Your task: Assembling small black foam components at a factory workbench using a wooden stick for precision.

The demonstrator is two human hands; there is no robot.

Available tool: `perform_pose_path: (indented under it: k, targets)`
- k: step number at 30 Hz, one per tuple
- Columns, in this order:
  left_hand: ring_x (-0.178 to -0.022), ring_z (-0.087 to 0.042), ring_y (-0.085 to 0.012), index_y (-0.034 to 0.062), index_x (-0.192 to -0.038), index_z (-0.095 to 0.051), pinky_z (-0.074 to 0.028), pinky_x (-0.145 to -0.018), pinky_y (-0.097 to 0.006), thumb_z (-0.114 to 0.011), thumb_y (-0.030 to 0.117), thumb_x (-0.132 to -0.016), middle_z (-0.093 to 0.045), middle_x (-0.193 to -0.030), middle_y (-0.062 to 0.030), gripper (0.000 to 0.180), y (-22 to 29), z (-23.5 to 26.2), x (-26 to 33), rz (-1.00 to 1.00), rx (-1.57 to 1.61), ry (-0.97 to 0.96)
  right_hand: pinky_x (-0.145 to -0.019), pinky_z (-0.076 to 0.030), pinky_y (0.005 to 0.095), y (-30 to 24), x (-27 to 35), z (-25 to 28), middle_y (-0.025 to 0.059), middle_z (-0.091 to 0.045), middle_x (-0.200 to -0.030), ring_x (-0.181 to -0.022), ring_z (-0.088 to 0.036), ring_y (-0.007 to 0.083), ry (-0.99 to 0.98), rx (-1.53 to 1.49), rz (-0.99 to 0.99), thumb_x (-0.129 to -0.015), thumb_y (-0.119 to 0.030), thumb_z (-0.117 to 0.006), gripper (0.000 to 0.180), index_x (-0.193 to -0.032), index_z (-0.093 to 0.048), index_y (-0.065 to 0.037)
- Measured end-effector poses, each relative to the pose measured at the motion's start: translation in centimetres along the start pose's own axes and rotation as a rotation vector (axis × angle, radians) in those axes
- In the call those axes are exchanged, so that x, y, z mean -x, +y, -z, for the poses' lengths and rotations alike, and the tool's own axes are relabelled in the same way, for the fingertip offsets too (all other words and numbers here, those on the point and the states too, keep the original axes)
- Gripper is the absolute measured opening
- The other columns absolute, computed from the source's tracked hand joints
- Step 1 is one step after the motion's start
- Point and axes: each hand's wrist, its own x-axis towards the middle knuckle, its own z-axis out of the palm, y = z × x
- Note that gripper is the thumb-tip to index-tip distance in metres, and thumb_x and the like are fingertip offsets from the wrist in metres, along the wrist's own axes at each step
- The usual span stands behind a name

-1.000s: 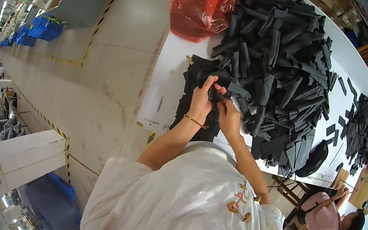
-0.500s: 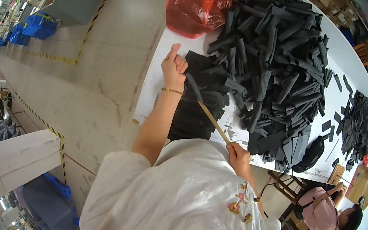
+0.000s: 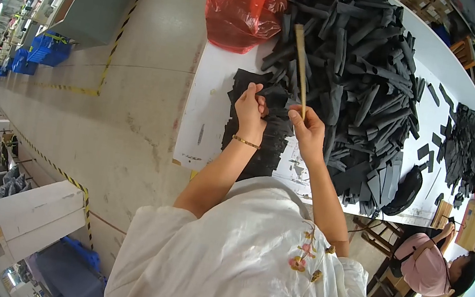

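My right hand (image 3: 308,135) grips the lower end of a slim yellowish wooden stick (image 3: 301,60), which points to the far side over a heap of black fabric tubes (image 3: 351,73). To its left, my left hand (image 3: 251,109) is closed above a stack of flat black fabric pieces (image 3: 264,152). Whatever it may hold is hidden by its fingers. The two hands are a short way apart, and the stick does not touch the left one.
A red plastic bag (image 3: 240,18) stands on the white table (image 3: 204,107) at the far left. On the right lie flat black pieces (image 3: 381,184), a black pouch-like thing (image 3: 408,188) and another black pile (image 3: 462,150). A person in pink (image 3: 425,263) sits beyond the table's right end.
My right hand has moved away from my body, and the stick swung to point to the far side. The dark strip at its tip no longer shows there. My left hand moved right and nearer.
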Motion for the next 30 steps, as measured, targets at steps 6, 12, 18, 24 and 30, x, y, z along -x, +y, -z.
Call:
perform_pose_path:
  k: [6, 12, 18, 24, 30]
  targets:
    - [-0.041, -0.036, -0.0056, 0.0092, -0.088, -0.059, -0.030, -0.040, -0.021, -0.053, 0.027, -0.097, -0.047, -0.057, 0.0024, 0.021, -0.1, 1.1, -2.3, -0.031, 0.121, 0.176, -0.055, -0.030, 0.0187, -0.4, 2.3, 0.2, -0.0074, -0.045, -0.069, -0.061, -0.038, 0.0021, -0.032, -0.066, -0.008, -0.088, -0.011, -0.067, 0.021, -0.106, -0.063, -0.002]
    - [-0.057, -0.055, -0.0071, 0.0042, -0.103, -0.063, -0.041, -0.051, -0.018, -0.058, 0.025, -0.094, -0.063, -0.076, -0.0026, 0.023, 0.2, -1.3, -0.5, 0.063, -0.360, -0.220, -0.059, -0.033, 0.0193, 0.7, 1.0, -0.4, -0.0047, -0.048, -0.075, -0.067, -0.041, 0.0036, 0.056, 0.045, 0.018, -0.088, -0.009, -0.068, 0.014, -0.094, -0.064, 0.002]
    - [-0.046, -0.038, -0.0064, 0.0009, -0.084, -0.059, -0.030, -0.042, -0.023, -0.054, 0.030, -0.097, -0.047, -0.058, 0.0028, 0.033, -0.5, 1.0, 2.3, 0.223, -0.711, -0.800, -0.053, -0.030, 0.0197, -0.5, -1.5, 1.6, -0.0073, -0.047, -0.066, -0.062, -0.037, 0.0020, 0.212, 0.141, 0.059, -0.090, -0.015, -0.066, 0.016, -0.084, -0.060, -0.002]
    - [-0.043, -0.040, -0.0092, 0.0072, -0.074, -0.047, -0.032, -0.041, -0.023, -0.038, 0.031, -0.101, -0.048, -0.054, -0.0025, 0.037, -1.7, 2.6, 7.2, 0.220, -0.674, -0.853, -0.044, -0.026, 0.0183, -1.2, -4.0, 1.4, -0.0082, -0.044, -0.060, -0.049, -0.036, 0.0015, 0.309, -0.038, 0.075, -0.095, -0.023, -0.061, 0.017, -0.089, -0.062, -0.008]
    - [-0.055, -0.050, -0.0077, 0.0031, -0.077, -0.060, -0.042, -0.051, -0.022, -0.046, 0.020, -0.097, -0.057, -0.066, -0.0016, 0.030, -0.9, 5.8, 7.9, 0.309, -1.077, -0.993, -0.044, -0.027, 0.0209, -1.7, -4.7, 3.7, -0.0083, -0.041, -0.060, -0.049, -0.034, 0.0025, 0.347, -0.041, -0.026, -0.097, -0.032, -0.058, 0.027, -0.082, -0.060, -0.009]
